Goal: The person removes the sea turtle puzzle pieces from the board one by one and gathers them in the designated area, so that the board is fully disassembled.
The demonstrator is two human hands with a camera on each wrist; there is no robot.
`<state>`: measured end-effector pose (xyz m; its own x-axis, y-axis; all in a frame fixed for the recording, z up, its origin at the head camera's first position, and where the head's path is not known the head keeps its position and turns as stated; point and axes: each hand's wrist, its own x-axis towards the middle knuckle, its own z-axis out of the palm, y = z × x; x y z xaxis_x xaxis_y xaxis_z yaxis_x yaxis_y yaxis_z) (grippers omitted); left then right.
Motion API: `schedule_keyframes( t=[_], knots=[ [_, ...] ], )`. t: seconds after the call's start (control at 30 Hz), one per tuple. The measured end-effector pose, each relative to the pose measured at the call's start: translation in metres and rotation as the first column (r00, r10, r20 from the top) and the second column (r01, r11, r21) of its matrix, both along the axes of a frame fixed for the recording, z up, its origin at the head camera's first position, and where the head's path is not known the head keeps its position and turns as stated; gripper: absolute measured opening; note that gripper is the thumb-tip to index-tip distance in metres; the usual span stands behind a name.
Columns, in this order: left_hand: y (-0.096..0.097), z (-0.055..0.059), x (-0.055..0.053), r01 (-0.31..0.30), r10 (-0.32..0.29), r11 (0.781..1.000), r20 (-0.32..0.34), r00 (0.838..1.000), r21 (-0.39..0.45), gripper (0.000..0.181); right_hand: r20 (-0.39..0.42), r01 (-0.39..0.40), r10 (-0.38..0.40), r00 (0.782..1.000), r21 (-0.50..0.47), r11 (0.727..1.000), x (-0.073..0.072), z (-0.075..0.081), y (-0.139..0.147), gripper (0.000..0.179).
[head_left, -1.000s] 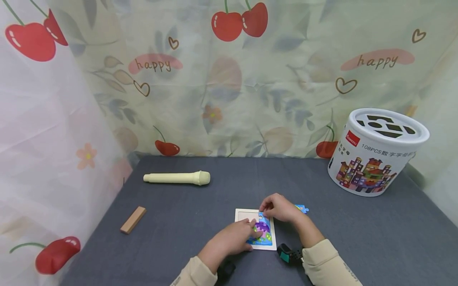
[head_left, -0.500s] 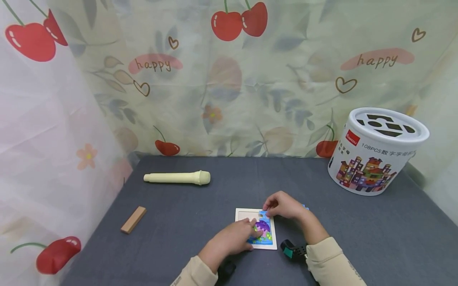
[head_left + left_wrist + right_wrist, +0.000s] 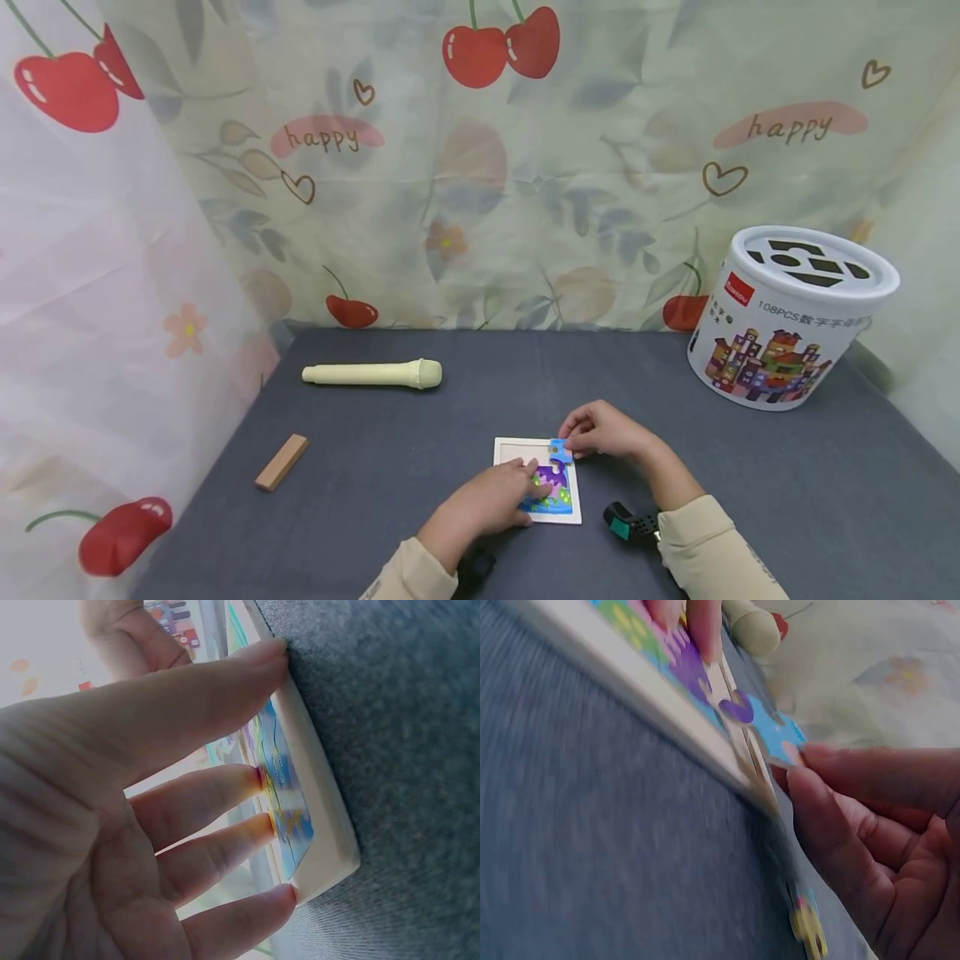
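Note:
A wooden puzzle board [image 3: 566, 518] with a pale rim lies on the table, its lower part filled with colourful pieces. My left hand [image 3: 491, 498] rests on it, fingers spread over the picture; in the left wrist view the thumb [image 3: 225, 694] lies across the near rim and the fingertips touch the board. Between thumb and fingers, my right hand [image 3: 611, 432] pinches a blue puzzle piece [image 3: 559, 451] with a purple tab. The right wrist view has that puzzle piece [image 3: 769, 727] raised above the board's corner. Bare wood shows in the upper left recess.
A loose puzzle piece [image 3: 808, 926] lies beside the board. A cream toy microphone [image 3: 371, 373] and a wooden block [image 3: 282, 462] lie to the left. A white bucket [image 3: 780, 333] stands at the back right, before a printed curtain [image 3: 525, 208].
My right hand has moved slightly right and drawn the blue piece up out of the board's upper right corner. The left hand stays in place.

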<state>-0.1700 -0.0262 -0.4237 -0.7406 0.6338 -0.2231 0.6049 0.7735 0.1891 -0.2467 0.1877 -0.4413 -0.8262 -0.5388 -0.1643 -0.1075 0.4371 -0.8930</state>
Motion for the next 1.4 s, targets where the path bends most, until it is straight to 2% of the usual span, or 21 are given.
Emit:
schedule_keyframes(
  t=[0.27, 0.43, 1.0, 1.4],
  knots=[
    [0.0, -0.001, -0.001, -0.039, 0.039, 0.999, 0.039, 0.998, 0.003, 0.046, 0.016, -0.019, 0.019, 1.0, -0.026, 0.999, -0.001, 0.001, 0.026, 0.017],
    [0.0, 0.0, -0.001, -0.041, 0.041, 0.999, 0.03, 0.999, -0.003, 0.047, 0.012, 0.047, -0.047, 0.999, 0.017, 0.999, -0.001, 0.005, 0.042, 0.022],
    [-0.001, 0.001, 0.001, -0.062, 0.062, 0.998, 0.021, 0.998, 0.026, 0.046, -0.031, 0.161, -0.159, 0.987, 0.058, 0.985, 0.003, 0.011, 0.091, 0.032],
    [-0.001, -0.001, 0.002, -0.04, 0.04, 0.998, -0.001, 0.999, 0.042, 0.046, -0.031, 0.277, -0.275, 0.961, 0.138, 0.951, 0.007, 0.002, 0.121, 0.035]
  ],
)
